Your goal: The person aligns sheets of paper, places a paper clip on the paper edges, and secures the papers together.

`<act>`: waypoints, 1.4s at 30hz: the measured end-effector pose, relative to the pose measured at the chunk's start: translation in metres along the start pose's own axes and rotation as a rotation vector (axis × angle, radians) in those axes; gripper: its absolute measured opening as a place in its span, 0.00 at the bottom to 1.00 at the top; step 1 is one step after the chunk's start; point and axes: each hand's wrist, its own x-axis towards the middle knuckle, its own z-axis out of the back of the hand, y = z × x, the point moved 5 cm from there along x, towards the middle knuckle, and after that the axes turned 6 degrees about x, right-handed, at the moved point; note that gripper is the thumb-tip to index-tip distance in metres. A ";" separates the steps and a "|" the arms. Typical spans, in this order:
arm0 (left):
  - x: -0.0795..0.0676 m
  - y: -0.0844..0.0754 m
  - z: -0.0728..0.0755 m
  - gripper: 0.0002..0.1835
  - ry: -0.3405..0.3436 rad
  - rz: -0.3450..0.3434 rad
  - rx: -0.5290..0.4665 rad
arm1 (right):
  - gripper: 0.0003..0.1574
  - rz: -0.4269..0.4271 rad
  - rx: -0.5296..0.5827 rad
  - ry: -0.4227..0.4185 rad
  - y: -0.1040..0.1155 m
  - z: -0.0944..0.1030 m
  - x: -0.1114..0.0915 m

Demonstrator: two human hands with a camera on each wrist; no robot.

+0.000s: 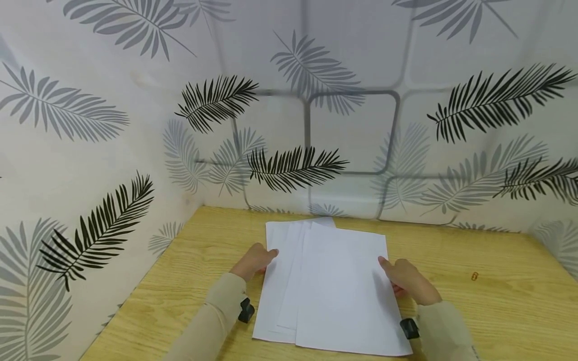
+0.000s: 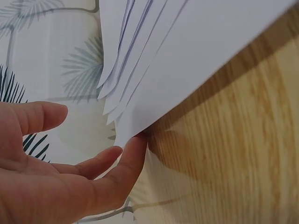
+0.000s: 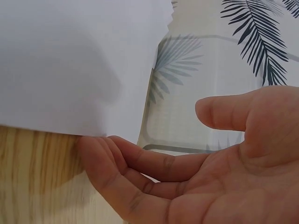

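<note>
Several white paper sheets [image 1: 345, 291] lie in a loosely fanned stack on the wooden table, their edges not lined up. At the stack's left side is my left hand [image 1: 256, 260]; in the left wrist view its fingertips [image 2: 138, 140] touch the lower paper edge, the thumb standing apart from the sheets. My right hand [image 1: 408, 281] is at the right side. In the right wrist view its bent fingers [image 3: 100, 161] meet the paper's edge from below, while the thumb [image 3: 224, 112] is raised clear of it. Neither hand pinches the sheets.
An orange-red paper clip [image 1: 474, 276] lies on the wooden table [image 1: 510, 311] to the right of the papers. A leaf-patterned curtain [image 1: 352, 135] hangs behind the table and along its left side. Each wrist carries a small black device [image 1: 246, 311].
</note>
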 end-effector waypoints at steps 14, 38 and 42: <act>-0.004 -0.007 -0.008 0.15 0.021 -0.030 -0.055 | 0.31 0.043 -0.011 -0.013 0.003 -0.005 0.001; -0.009 -0.025 -0.020 0.16 -0.010 -0.120 -0.051 | 0.32 0.160 0.052 0.011 0.013 -0.014 -0.001; -0.008 -0.024 -0.022 0.08 -0.046 -0.120 -0.057 | 0.32 0.164 0.056 0.009 0.012 -0.014 -0.001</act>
